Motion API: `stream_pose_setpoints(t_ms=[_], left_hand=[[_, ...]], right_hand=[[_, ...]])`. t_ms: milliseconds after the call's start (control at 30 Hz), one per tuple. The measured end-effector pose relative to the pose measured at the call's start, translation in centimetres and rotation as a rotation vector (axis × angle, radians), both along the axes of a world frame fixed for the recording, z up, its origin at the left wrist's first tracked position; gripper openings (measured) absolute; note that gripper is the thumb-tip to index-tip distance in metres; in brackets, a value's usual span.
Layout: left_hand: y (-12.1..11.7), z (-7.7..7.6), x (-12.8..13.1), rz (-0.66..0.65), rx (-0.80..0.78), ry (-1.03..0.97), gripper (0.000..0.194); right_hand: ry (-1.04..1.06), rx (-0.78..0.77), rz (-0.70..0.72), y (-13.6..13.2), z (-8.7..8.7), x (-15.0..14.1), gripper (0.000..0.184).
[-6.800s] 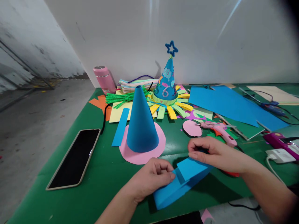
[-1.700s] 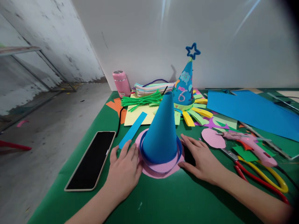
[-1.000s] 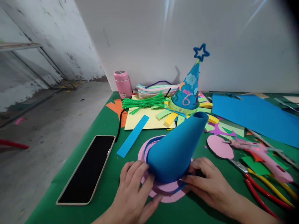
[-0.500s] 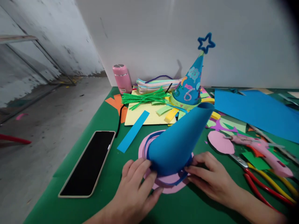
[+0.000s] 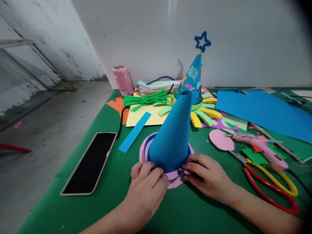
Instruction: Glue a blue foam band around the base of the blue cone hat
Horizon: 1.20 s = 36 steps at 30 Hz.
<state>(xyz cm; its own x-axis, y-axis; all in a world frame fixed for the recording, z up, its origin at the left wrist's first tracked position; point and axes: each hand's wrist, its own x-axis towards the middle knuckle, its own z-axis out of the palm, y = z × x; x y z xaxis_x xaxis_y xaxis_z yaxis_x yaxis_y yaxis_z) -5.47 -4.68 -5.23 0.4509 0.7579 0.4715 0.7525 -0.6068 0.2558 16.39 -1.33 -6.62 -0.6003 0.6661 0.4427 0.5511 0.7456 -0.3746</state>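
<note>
A plain blue paper cone (image 5: 173, 136) stands slightly tilted on a pink paper disc (image 5: 142, 152), with a thin blue paper ring (image 5: 146, 147) around its base. My left hand (image 5: 146, 188) grips the cone's near-left base edge, fingers curled. My right hand (image 5: 207, 177) presses its fingertips on the cone's right base edge and the ring. Behind stands a decorated blue cone hat (image 5: 193, 76) with a star on top and paper-strip rays.
A black phone (image 5: 90, 162) lies at the left. A blue strip (image 5: 134, 131), green pipe cleaners (image 5: 143, 100), pink bottle (image 5: 120, 79) and paper stack lie behind. At right are a pink circle (image 5: 220, 139), pink glue gun (image 5: 258, 144), red-yellow scissors (image 5: 270, 188) and a blue sheet (image 5: 263, 112).
The blue cone was tipped over to the right half a second ago; it now stands nearly upright on the disc. Both hands stay at its base.
</note>
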Motion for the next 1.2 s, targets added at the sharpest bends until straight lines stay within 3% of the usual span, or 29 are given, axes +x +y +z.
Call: stream_pose_setpoints(t_ms=[400, 867, 1200], left_hand=[[-0.3, -0.5, 0.8, 0.003, -0.066, -0.063, 0.023], [0.0, -0.2, 1.1, -0.006, -0.171, -0.156, 0.019], [0.1, -0.3, 1.1, -0.041, -0.163, -0.179, 0.018]], right_hand=[[0.023, -0.026, 0.049, -0.2, 0.2, 0.3, 0.012], [0.017, -0.11, 0.002, -0.2, 0.4, 0.0, 0.009], [-0.034, -0.128, -0.022, -0.4, 0.8, -0.1, 0.009]])
